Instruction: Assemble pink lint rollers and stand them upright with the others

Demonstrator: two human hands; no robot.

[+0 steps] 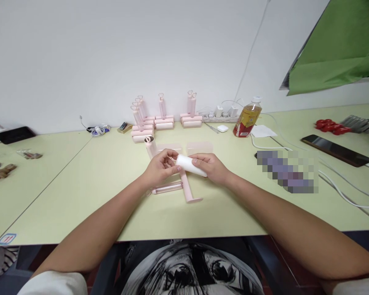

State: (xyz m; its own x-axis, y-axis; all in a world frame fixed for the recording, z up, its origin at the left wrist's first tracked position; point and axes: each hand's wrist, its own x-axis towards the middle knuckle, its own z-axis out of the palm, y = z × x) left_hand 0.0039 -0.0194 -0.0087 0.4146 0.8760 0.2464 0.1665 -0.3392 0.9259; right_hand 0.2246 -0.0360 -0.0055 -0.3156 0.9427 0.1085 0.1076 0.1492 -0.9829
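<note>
A white lint roller roll (187, 164) is held tilted just above the table. My right hand (213, 167) wraps around its right end, thumb on top. My left hand (161, 167) pinches the left end between thumb and curled fingers. Beneath the hands lies a pink lint roller handle (187, 188) with a flat end piece, and beside it a pink see-through tube (167, 187). Just behind my left hand stands a pink lint roller part (150, 146) with a dark opening and a loop. Two see-through pinkish covers (199, 147) lie behind my hands, partly hidden.
Several pink lint rollers (143, 133) stand along the wall. A power strip (219, 119) with chargers, a drink bottle (247, 119) and a white paper (263, 131) are at the back right. A phone (336, 150), cables and a blurred-out item (285, 172) lie to the right.
</note>
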